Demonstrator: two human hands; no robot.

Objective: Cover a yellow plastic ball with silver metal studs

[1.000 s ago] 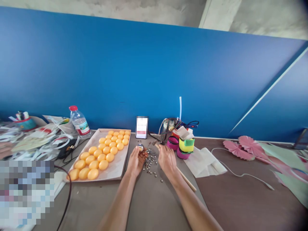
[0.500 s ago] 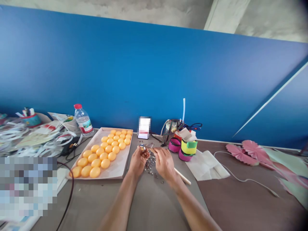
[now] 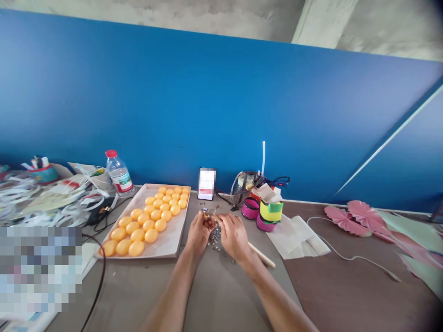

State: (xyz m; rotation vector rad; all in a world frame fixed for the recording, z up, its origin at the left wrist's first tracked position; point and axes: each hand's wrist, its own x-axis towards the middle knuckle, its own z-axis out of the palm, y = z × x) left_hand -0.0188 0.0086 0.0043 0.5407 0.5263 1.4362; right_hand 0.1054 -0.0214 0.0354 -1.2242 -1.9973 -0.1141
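Observation:
My left hand (image 3: 200, 231) is closed, its fingertips pinching a small shiny metal piece (image 3: 205, 211) whose kind I cannot make out. Close beside it, my right hand (image 3: 234, 234) is also closed, thumb and fingers pressed together near that piece; what they hold is too small to name. Between and beneath the hands lies a pile of small shiny metal parts (image 3: 215, 236), partly hidden by the fingers. A pale stick (image 3: 263, 256) lies on the table by my right wrist.
On the left, a shallow tray (image 3: 166, 249) bears rows of orange balls (image 3: 148, 225). Behind it stands a water bottle (image 3: 120, 175). A phone (image 3: 206, 184) leans on the blue partition (image 3: 221, 101). To the right are pink and yellow-green straps (image 3: 270, 212) and white paper (image 3: 299, 237).
My right hand has moved slightly left, closer to my left hand, and its fingertips now meet the left fingers. The left hand stays nearly in place.

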